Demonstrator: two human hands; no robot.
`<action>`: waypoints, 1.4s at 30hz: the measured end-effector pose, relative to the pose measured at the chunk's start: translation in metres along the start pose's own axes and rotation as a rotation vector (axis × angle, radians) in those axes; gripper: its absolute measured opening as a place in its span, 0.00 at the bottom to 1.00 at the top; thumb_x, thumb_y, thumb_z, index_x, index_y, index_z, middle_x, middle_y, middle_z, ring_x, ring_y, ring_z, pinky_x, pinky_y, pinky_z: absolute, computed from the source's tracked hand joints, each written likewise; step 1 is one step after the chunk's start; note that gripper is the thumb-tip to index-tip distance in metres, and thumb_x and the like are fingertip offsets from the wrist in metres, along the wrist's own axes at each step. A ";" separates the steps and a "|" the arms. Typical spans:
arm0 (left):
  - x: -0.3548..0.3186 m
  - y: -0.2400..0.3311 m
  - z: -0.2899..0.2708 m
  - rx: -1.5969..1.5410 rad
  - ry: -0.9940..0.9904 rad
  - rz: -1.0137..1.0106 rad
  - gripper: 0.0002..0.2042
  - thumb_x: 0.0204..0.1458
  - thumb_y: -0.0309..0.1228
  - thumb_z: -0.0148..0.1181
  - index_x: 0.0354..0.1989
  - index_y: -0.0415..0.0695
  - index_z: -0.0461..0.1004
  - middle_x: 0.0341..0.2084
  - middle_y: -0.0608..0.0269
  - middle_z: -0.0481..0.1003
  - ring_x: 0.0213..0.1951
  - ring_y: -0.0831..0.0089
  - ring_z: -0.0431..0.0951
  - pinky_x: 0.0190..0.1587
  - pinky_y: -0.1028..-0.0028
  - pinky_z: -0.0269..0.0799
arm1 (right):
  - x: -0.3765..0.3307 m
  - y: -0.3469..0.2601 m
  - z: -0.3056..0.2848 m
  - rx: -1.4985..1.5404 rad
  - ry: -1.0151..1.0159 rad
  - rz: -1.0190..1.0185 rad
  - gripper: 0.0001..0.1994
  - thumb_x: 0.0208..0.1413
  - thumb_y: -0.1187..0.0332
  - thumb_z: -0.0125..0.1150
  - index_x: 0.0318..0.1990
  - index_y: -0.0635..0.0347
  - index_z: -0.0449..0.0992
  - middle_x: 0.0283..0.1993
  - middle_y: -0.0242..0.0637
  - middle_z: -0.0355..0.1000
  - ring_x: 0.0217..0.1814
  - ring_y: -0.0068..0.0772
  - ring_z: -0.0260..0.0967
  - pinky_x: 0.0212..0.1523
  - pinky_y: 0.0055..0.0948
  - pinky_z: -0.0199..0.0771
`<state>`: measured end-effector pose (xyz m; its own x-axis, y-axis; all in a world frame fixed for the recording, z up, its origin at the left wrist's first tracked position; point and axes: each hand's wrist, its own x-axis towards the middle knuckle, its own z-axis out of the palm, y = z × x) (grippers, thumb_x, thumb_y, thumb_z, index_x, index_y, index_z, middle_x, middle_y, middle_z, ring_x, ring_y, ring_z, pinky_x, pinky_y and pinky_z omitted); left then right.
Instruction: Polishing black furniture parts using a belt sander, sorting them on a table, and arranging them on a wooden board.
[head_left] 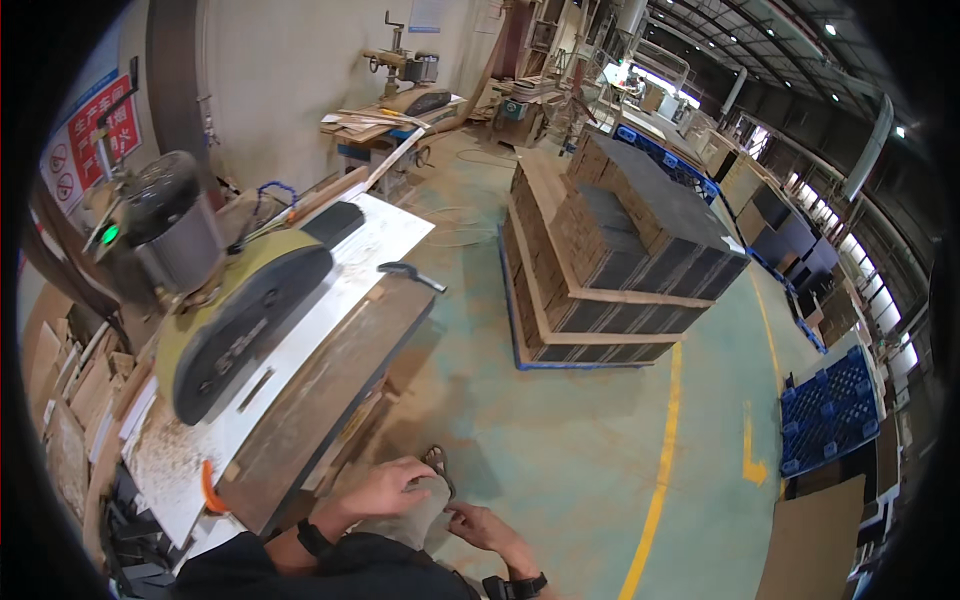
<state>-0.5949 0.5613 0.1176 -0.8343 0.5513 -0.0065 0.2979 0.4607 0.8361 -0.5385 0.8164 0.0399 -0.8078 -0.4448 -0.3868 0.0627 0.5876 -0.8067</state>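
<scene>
My left hand (pixel 388 488) is above a pale grey, cloth-like material (pixel 412 522) in front of my body, its fingers stretched toward the right and the thumb apart. Whether that material is my clothing or a separate piece, I cannot tell. At its right edge, my right hand (pixel 482 527) has its fingers curled together; what they hold, if anything, is hidden. Both wrists wear dark bands. Left of my hands stands a saw machine with a black, rounded blade guard (pixel 255 325), a white tabletop (pixel 235 420) and a brown board (pixel 325 405). A black-handled tool (pixel 405 272) lies at the board's far end.
An orange curved piece (pixel 212 488) sits at the table's near end. Ahead, stacked dark panels (pixel 640 250) with wooden strips stand on a blue pallet. Another machine (pixel 400 70) stands by the back wall. Yellow lines (pixel 655 480) mark the green floor; blue pallets (pixel 830 410) lean at right.
</scene>
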 end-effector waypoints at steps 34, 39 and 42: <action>0.491 -0.122 -0.196 -1.055 1.529 -0.478 0.19 0.62 0.33 0.60 0.59 0.39 0.69 0.42 0.61 0.76 0.43 0.74 0.77 0.44 0.73 0.76 | 0.659 -0.154 -0.449 0.225 -0.786 -0.369 0.13 0.63 0.73 0.58 0.53 0.67 0.73 0.39 0.35 0.76 0.38 0.22 0.73 0.40 0.24 0.74; 0.500 -0.200 -0.236 -1.340 1.908 -0.392 0.19 0.61 0.35 0.62 0.56 0.39 0.69 0.43 0.56 0.76 0.43 0.68 0.79 0.47 0.67 0.78 | 0.757 -0.194 -0.425 0.062 -0.814 -0.407 0.12 0.62 0.74 0.58 0.52 0.67 0.74 0.39 0.38 0.77 0.36 0.24 0.74 0.38 0.25 0.74; 0.508 -0.235 -0.255 -1.325 2.050 -0.448 0.25 0.59 0.37 0.63 0.60 0.36 0.66 0.42 0.57 0.75 0.43 0.68 0.78 0.47 0.67 0.77 | 0.809 -0.233 -0.417 -0.124 -0.777 -0.629 0.12 0.60 0.74 0.59 0.50 0.68 0.76 0.39 0.44 0.79 0.36 0.33 0.77 0.39 0.30 0.75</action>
<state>-1.2065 0.5558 0.0577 -0.1896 -0.8011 -0.5677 0.4190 -0.5889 0.6911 -1.4513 0.6016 0.1013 -0.0644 -0.9899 -0.1263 -0.3405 0.1407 -0.9296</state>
